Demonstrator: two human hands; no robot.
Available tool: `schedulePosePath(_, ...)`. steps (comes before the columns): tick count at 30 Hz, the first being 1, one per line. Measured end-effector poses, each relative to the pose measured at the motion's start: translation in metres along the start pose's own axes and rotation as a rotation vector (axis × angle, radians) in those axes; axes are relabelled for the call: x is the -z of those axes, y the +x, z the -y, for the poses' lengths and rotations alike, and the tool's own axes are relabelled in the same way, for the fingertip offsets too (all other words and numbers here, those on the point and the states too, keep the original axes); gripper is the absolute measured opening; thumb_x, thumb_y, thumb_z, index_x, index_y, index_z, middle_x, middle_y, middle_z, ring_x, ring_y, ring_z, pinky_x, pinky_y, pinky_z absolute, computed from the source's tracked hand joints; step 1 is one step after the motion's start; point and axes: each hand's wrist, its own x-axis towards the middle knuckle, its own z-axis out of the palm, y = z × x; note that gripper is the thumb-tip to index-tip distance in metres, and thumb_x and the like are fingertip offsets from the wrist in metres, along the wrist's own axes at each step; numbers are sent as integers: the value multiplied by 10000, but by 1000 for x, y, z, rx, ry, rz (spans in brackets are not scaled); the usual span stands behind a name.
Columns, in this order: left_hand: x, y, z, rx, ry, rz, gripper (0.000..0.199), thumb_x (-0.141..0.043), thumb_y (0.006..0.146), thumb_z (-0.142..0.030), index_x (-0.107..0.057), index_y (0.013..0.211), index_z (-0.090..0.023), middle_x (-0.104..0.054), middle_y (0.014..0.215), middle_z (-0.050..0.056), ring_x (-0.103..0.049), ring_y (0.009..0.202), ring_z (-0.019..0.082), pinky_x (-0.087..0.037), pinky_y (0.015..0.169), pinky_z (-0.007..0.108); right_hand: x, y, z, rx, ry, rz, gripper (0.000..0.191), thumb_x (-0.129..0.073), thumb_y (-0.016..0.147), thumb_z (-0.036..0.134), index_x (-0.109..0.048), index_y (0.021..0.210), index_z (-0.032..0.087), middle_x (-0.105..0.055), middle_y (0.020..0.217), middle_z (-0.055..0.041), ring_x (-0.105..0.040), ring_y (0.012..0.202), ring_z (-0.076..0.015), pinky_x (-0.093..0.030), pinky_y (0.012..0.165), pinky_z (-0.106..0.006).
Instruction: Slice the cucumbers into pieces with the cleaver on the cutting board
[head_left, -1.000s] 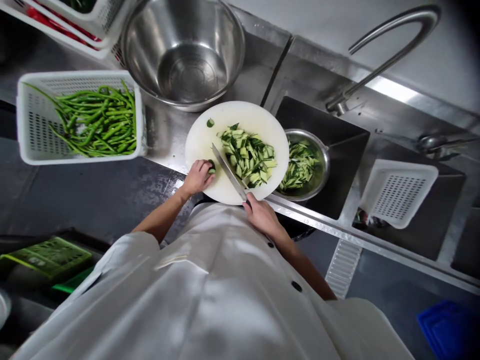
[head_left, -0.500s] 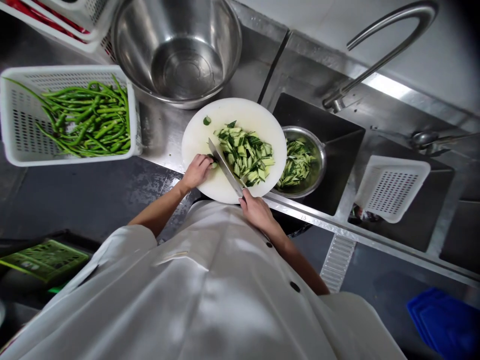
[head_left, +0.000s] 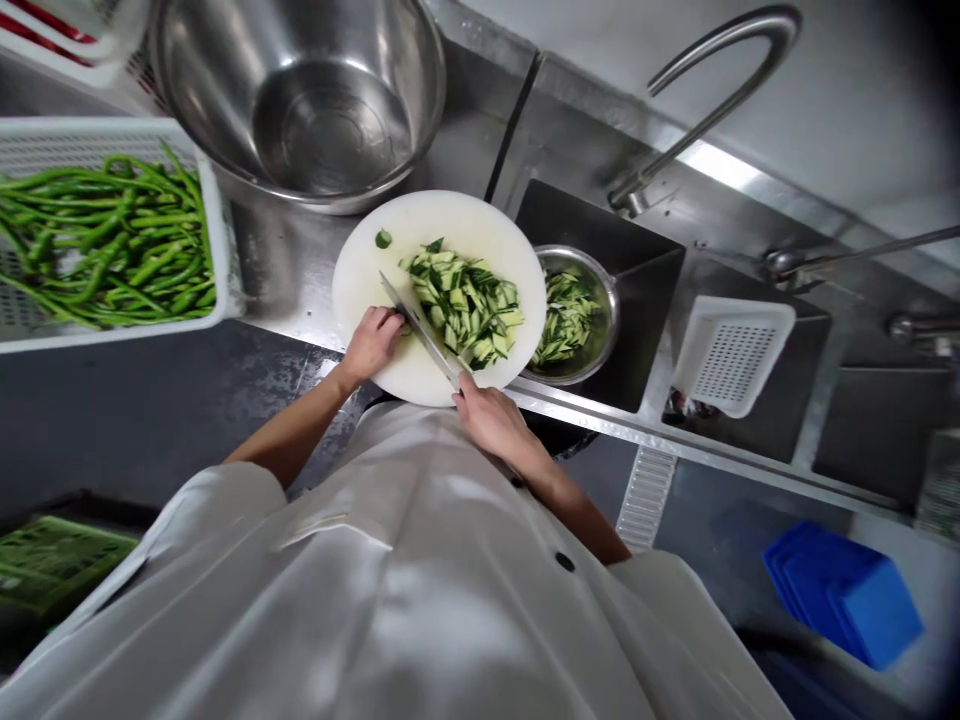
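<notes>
A round white cutting board [head_left: 356, 262] lies in front of me, heaped with sliced cucumber [head_left: 466, 305] in slanted, dark-edged pieces. My right hand [head_left: 493, 420] is closed round the handle of a kitchen knife [head_left: 426, 337], whose blade points away to the upper left. Just left of the blade, my left hand [head_left: 373, 343] has its fingers curled onto a short piece of cucumber, mostly hidden beneath them. One cut end [head_left: 383, 239] rests alone near the board's far left. More slices fill a metal bowl [head_left: 613, 325] partly under the board's right side.
A large steel basin [head_left: 330, 125] stands behind the board. To the left is a white basket [head_left: 217, 240] of long green peppers [head_left: 112, 235]. Sinks lie rightward, with a curved faucet [head_left: 720, 110] and a white strainer basket [head_left: 731, 355]. Blue bins [head_left: 844, 590] stand on the floor.
My view has swung right, so everything sits further left in the picture. The knife and both hands stay at nearly the same place on the board, and less of the held cucumber shows.
</notes>
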Motion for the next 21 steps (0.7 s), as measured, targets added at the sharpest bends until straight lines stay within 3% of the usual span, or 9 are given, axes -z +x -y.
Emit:
schedulePosePath(3,1,1,1,25,-2,-1,234,-443,1045,-295,-661,1069,-213,-621,1044,116,-557,1001,270,-524,906,434,1,-4,0,15,11,-14,367,-336,1116,342,-458,1424,184,-775,1072,-136,-734,1008,-298,-489,803,-337)
schedulePosePath(8,3,3,6,-16,-29,-30,229,-465,1028,-340,-670,1017,-239,-644,997,101,-569,969,272,-527,889,446,-1,11,3,39,45,-36,356,-350,1113,341,-460,1419,198,-775,1112,-120,-734,1001,-276,-495,784,-328)
schedulePosePath(14,4,5,10,-20,-56,-67,177,-497,983,-276,-671,967,-246,-642,983,100,-588,934,271,-516,849,436,4,-8,-5,54,59,-55,372,-345,1111,362,-438,1430,193,-774,1069,-123,-732,974,-292,-505,773,-345)
schedulePosePath(21,3,1,7,-3,-82,-68,191,-496,994,-290,-675,996,-224,-647,1012,117,-585,982,278,-527,899,459,-3,24,3,54,76,-51,378,-355,1113,340,-432,1452,192,-772,1130,-131,-730,1006,-285,-495,801,-341)
